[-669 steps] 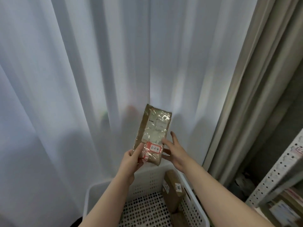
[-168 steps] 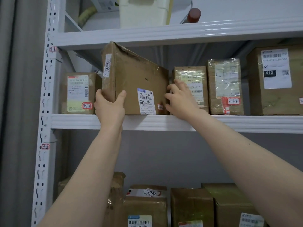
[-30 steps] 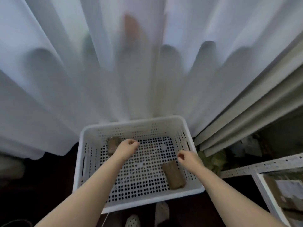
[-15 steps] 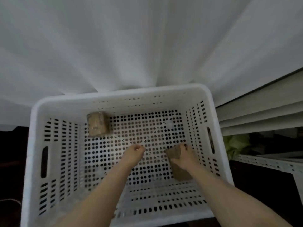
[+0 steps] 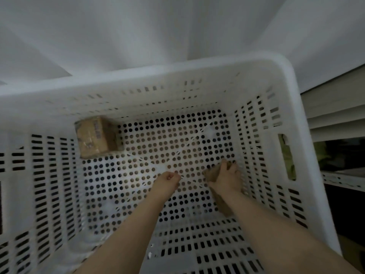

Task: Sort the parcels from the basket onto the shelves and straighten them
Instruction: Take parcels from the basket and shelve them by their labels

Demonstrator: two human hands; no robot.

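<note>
I look down into a white perforated basket (image 5: pixel 292 107) that fills the view. A small brown cardboard parcel (image 5: pixel 97 137) lies in its far left corner. A second, long brown parcel (image 5: pixel 223 204) lies on the basket floor at the right wall. My right hand (image 5: pixel 227 179) lies on top of its far end with fingers curled over it. My left hand (image 5: pixel 166 181) hangs above the middle of the floor, loosely fisted, holding nothing.
A white curtain (image 5: pixel 158 32) hangs right behind the basket. Grey curtain folds (image 5: pixel 335 103) and a white shelf rail (image 5: pixel 343 178) show at the right edge, with a dark gap below them.
The view has dropped closer into the basket. My right hand has settled further onto the long parcel at the right wall. My left hand stays near the middle.
</note>
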